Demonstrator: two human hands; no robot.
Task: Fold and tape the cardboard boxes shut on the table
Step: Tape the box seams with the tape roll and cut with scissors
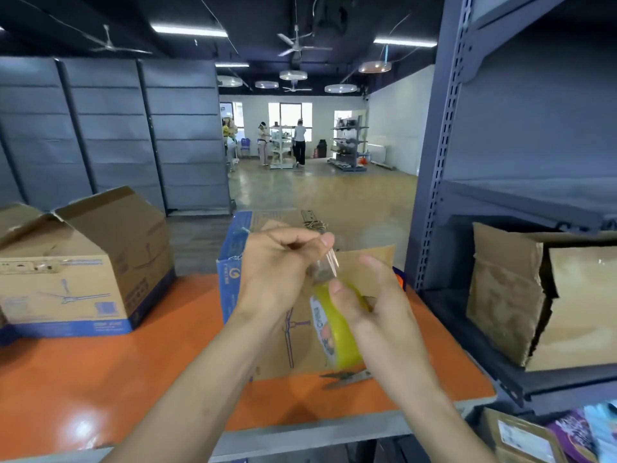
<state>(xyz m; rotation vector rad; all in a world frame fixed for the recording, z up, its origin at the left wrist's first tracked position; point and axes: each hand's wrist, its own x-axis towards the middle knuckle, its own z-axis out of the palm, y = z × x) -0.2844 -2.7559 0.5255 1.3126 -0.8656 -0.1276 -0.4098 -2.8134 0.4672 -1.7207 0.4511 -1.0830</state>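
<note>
Pinching the free end of a clear strip of tape (326,264) between thumb and curled fingers, the left hand (277,272) holds it just above the roll. The right hand (377,309) grips the one yellow round roll of packing tape (334,332), thumb pressed on its outer face, fingers wrapped behind, the index finger sticking out straight. The strip runs taut between the two hands.

Directly beneath the grip sits a tan cardboard box with a blue side band (232,285) and a purple line drawing on its near face; one of its flaps stands up just beyond the hands. Below the roll, a single pair of grey metal scissors (347,377) lies on the glossy orange table (117,379), touching the box's near edge.

Well to the left of the grip stands a second tan and blue cardboard box (83,272), printed with a ceiling fan, its top flaps raised and unsealed. That makes two boxes.

To the right of the grip rises a grey metal shelving unit (434,195) holding two crumpled brown paper bags (500,295).
</note>
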